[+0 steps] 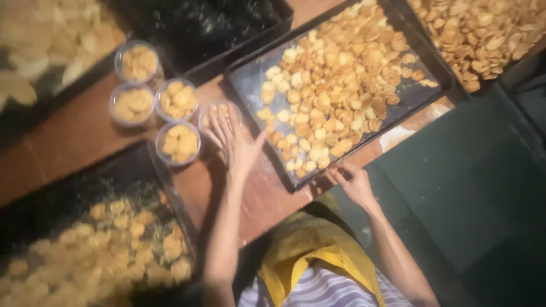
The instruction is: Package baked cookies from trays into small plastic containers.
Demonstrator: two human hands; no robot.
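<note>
Brown floor [74, 136] fills the middle of the frame; a dark green mat [472, 187] lies at 4 o'clock. Centre tray [250, 79], dark and long, runs from 12 toward 6 o'clock, heaped with pale golden cookies [335, 79]. A second tray [540, 45] at 1 o'clock is also full of cookies. A blurred tray [165, 176] at 8 o'clock carries more, and another blurred tray [108, 54] sits at 10 o'clock. Black crate [227, 34] at 11 o'clock. Five clear tubs [153, 102] cluster at 9–10 o'clock, each filled with cookies. Yellow apron [313, 250] over a striped shirt [324, 290] at 6 o'clock. Left hand [234, 142] is open, fingers spread, palm down over the tub [219, 113] nearest the centre tray, gripping nothing. Right hand [354, 182] rests at that tray's near edge, fingers loosely curled at the rim; cannot tell whether it grips.
</note>
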